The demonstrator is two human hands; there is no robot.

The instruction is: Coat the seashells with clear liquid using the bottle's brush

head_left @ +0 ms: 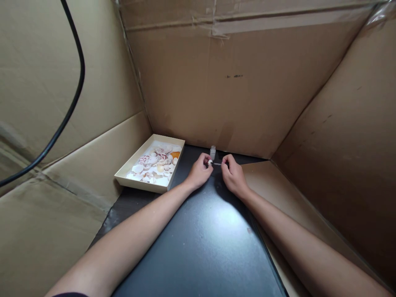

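My left hand (200, 170) rests on the black table surface (201, 247) with its fingers pinched on a small white shell (210, 162). My right hand (232, 173) sits just to the right, fingers closed on a thin brush-like stick (217, 164) whose tip touches the shell. A small clear bottle (213, 152) stands upright just behind the two hands. A cream tray (140, 184) to the left holds several white, pink-patterned and orange shells (156, 163).
Brown cardboard walls (247, 90) enclose the table at the back and on both sides, with flaps lying on the table's left and right. A black cable (73, 103) hangs across the upper left.
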